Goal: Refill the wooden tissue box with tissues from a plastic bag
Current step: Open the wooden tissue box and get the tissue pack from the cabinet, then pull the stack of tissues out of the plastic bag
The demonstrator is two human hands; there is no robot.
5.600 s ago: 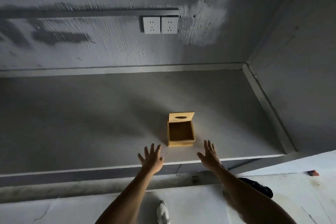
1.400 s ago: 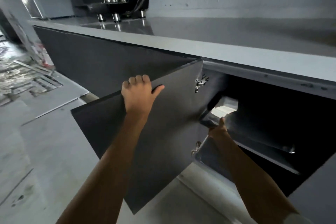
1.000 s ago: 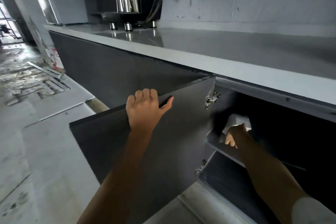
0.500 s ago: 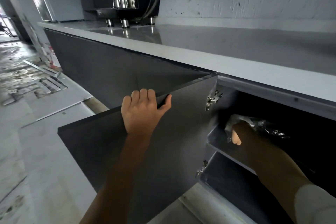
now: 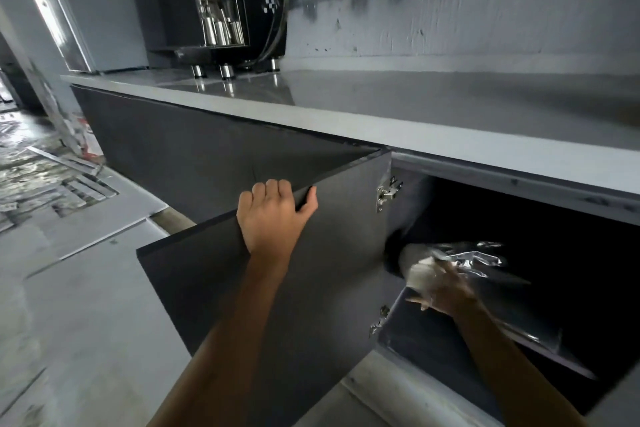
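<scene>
My left hand (image 5: 273,218) grips the top edge of the open dark cabinet door (image 5: 311,288) below the counter. My right hand (image 5: 445,291) is inside the cabinet, blurred by motion, closed on a crinkly clear plastic bag (image 5: 474,258) with white tissues (image 5: 420,274) showing at its near end. The bag is at the cabinet's mouth, just above the inner shelf (image 5: 450,350). The wooden tissue box is out of view.
A grey countertop (image 5: 450,114) runs above the cabinet, with a black coffee machine (image 5: 214,10) at its far left. The grey floor (image 5: 69,288) lies to the left, with debris farther back. The cabinet's interior is dark.
My right hand has drawn the plastic bag of tissues outward toward the cabinet opening. My left hand stays on the door's top edge.
</scene>
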